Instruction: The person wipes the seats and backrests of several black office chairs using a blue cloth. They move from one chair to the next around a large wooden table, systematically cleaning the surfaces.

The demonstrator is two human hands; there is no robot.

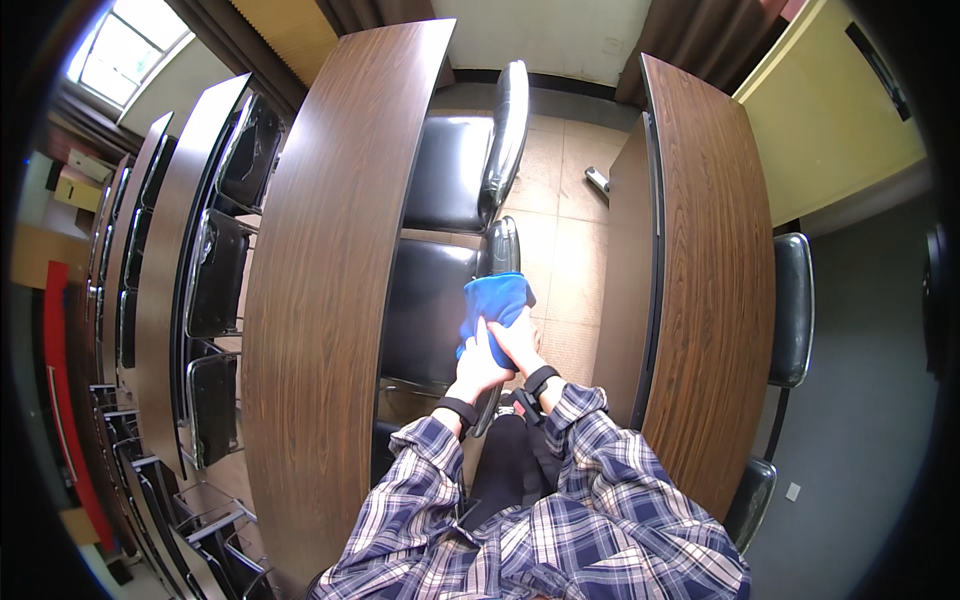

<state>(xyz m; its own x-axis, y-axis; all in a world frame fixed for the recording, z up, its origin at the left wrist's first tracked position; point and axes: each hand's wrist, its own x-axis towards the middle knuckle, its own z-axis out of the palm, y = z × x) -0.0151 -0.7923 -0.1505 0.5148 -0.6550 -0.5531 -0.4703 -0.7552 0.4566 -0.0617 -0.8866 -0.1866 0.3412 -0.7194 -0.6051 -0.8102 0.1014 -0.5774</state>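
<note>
A blue cloth (495, 294), folded or bunched, is held in both hands in front of me. My left hand (481, 366) grips its lower left part, thumb pointing up over the fabric. On the right side my right hand (519, 337) holds it, thumb lying on the cloth close to the other thumb. The fingers behind the cloth are hidden. The cloth is over the edge of a black padded chair (427, 315), in front of its backrest (504, 244); whether they touch I cannot tell. Each wrist wears a dark band.
A long wood-grain table (322, 262) runs along my left, another (709, 285) along my right. A second black chair (450, 172) stands beyond the nearer one. Tiled floor (574, 247) shows between chairs and right table. More tables and chairs (217, 274) stand farther left.
</note>
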